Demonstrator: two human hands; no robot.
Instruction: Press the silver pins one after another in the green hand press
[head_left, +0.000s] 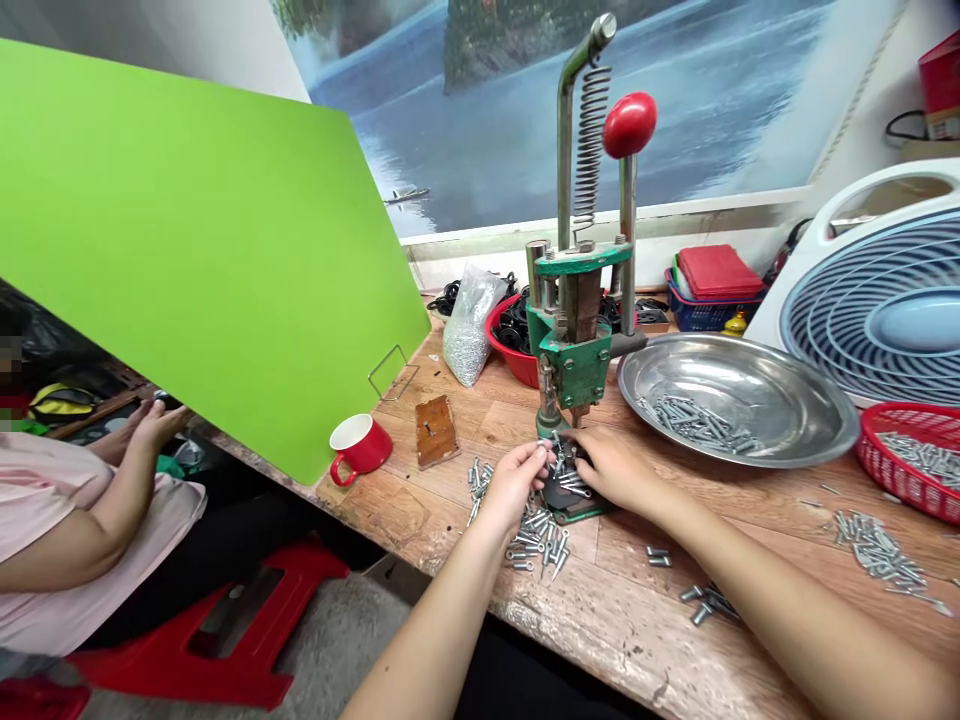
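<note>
The green hand press [576, 360], with its red knob and coil spring, stands on the wooden bench. At the left side of its base, my left hand [519, 478] pinches a small metal part, perhaps an eye bolt; my fingertips partly cover it. My right hand [611, 465] lies over the right side of the base, fingers curled towards the spot under the ram. Whatever those fingers hold is too small and hidden to make out. Loose eye bolts [574, 487] lie on the base between my hands, and a pile of eye bolts [541, 535] spreads below my left hand.
A steel bowl [814, 425] and a red basket [874, 455] hold metal pins at the right, beside a fan [900, 290]. Left of the press are a red mug [369, 447], a wooden block [437, 432] and a filled bag [469, 340]. A green board [225, 250] screens off a seated person [97, 530].
</note>
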